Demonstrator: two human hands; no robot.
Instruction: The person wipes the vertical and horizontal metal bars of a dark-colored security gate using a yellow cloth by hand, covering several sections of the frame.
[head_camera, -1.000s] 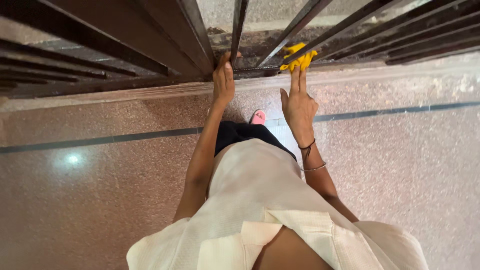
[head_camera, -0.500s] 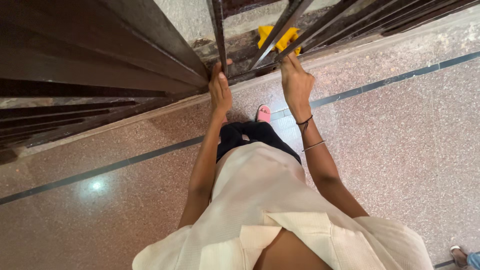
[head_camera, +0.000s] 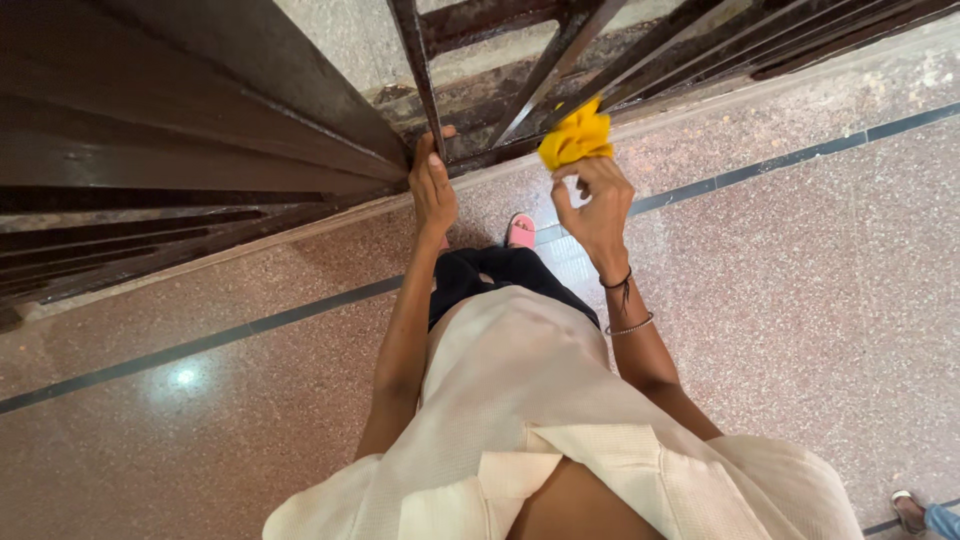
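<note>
The right hand (head_camera: 597, 205) pinched a yellow cloth (head_camera: 577, 135) just above its fingers, touching the grille bars (head_camera: 560, 60). The left hand (head_camera: 432, 190) had its fingers closed round the neighbouring upright bar (head_camera: 418, 75).

Yellow cloth (head_camera: 577, 135), bunched, against dark gate bars (head_camera: 520, 95), prob. touching.

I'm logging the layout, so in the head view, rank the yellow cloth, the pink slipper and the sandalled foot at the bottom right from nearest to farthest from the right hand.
1. yellow cloth, held in the right hand, at the gate bars.
2. pink slipper, just to its left on the floor.
3. sandalled foot, far off at the bottom right corner.
</note>
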